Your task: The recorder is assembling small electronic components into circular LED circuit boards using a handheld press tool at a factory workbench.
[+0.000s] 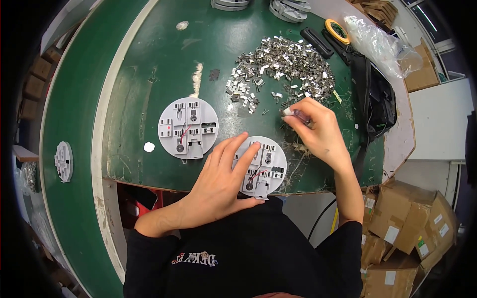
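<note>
Left hand: a worker's bare left hand [218, 179] lies over the left part of a round grey housing [279, 158], fingers spread wide, index fingertip on its inner parts and thumb along its lower edge.
Right hand: the right hand [320, 130], fingers drawn in, pinches a small white-ended piece [289, 112] between thumb and forefinger; its exact kind is too small to tell.
Housing in hand: it sits at the near edge of the green workbench [149, 69], open side up, red and dark wires showing among its slots.
Second unit: a matching grey disc [167, 114] lies just beyond the left hand, to its left, apart from the first.
Metal clips: a loose heap of small silvery clips [293, 64] spreads beyond the right hand, a few strays near the fingers.
Far right of bench: a black bag [380, 97], a yellow tape roll [342, 35] and clear plastic wrap [380, 44] crowd together.
Floor: cardboard boxes [407, 213] pile up at right.
</note>
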`<state>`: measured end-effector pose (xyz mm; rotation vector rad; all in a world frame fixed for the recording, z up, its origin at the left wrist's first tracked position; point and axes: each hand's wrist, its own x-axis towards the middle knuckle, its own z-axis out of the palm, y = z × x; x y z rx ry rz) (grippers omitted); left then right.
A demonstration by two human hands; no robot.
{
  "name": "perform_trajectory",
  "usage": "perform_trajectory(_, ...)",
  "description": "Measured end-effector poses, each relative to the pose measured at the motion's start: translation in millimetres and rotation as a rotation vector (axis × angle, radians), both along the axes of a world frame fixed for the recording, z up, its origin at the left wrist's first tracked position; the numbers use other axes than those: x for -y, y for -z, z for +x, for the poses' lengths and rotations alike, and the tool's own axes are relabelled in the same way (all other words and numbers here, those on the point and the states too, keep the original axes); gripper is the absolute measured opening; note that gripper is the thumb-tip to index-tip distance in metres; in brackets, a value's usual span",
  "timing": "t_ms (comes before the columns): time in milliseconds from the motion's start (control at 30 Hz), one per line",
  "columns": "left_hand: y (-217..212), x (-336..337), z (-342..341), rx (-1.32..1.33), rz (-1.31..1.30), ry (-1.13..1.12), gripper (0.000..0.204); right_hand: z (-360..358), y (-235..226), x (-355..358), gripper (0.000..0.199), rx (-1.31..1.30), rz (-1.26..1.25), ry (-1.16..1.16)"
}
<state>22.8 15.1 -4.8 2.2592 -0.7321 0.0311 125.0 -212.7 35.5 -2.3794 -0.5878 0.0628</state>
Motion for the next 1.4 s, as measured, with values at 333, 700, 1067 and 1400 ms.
perform_trajectory(333,-2,-2,0,-0.051,-0.132,0.001,0.091,-33,-18,-11,0.010,-0.285,0.235,-0.031)
perform_trajectory(700,0,15,-4,-0.120,-0.186,-0.066,0.077,-48,-21,0,0.011,-0.473,0.363,-0.041)
perform_trajectory(1067,4,12,0,-0.089,-0.370,-0.014,0.024,-62,-12,11,0.014,-0.347,0.262,-0.109)
perform_trajectory(1400,4,17,0,-0.097,-0.381,-0.045,0.012,-64,-9,15,0.014,-0.325,0.246,-0.158)
